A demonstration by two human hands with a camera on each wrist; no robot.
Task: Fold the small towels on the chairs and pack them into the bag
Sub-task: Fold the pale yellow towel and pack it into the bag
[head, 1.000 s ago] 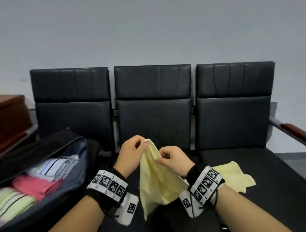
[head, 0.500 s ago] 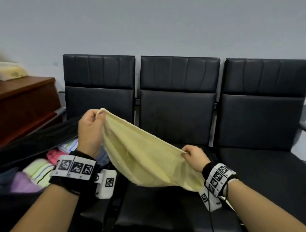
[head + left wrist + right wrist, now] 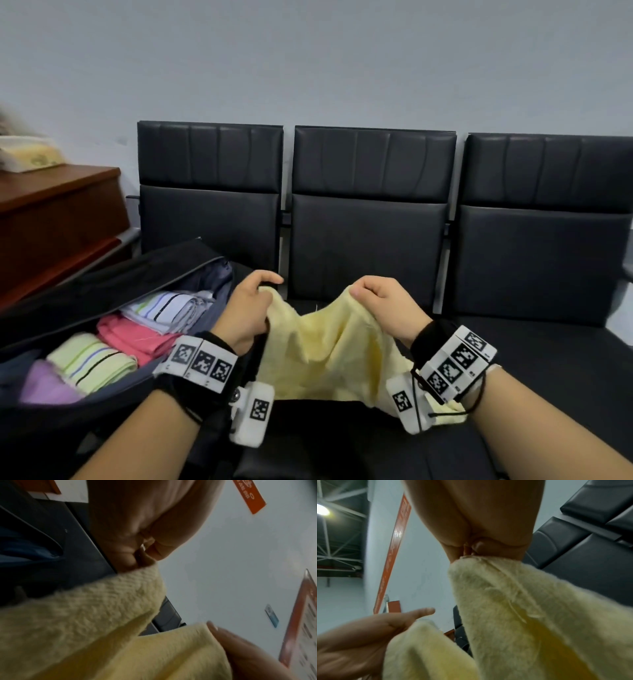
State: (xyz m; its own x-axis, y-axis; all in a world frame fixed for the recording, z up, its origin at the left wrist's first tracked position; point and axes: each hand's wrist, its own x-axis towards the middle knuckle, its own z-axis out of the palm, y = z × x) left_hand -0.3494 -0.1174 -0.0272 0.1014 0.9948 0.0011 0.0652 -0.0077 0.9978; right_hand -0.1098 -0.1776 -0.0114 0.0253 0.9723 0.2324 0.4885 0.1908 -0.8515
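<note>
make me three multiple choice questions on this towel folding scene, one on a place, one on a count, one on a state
1. Where does the open bag sit?
A. on the left chair
B. on the right chair
C. on the wooden cabinet

2. How many black chair backs are in the head view?
A. two
B. three
C. five

3. How is the yellow towel held?
A. lying flat on a seat
B. gripped by the left hand alone
C. gripped at two top corners, one in each hand, sagging between them

Answers:
1 A, the bag lies in front of the leftmost backrest.
2 B, three backrests stand in a row.
3 C, the left hand and right hand each grip a corner.
</note>
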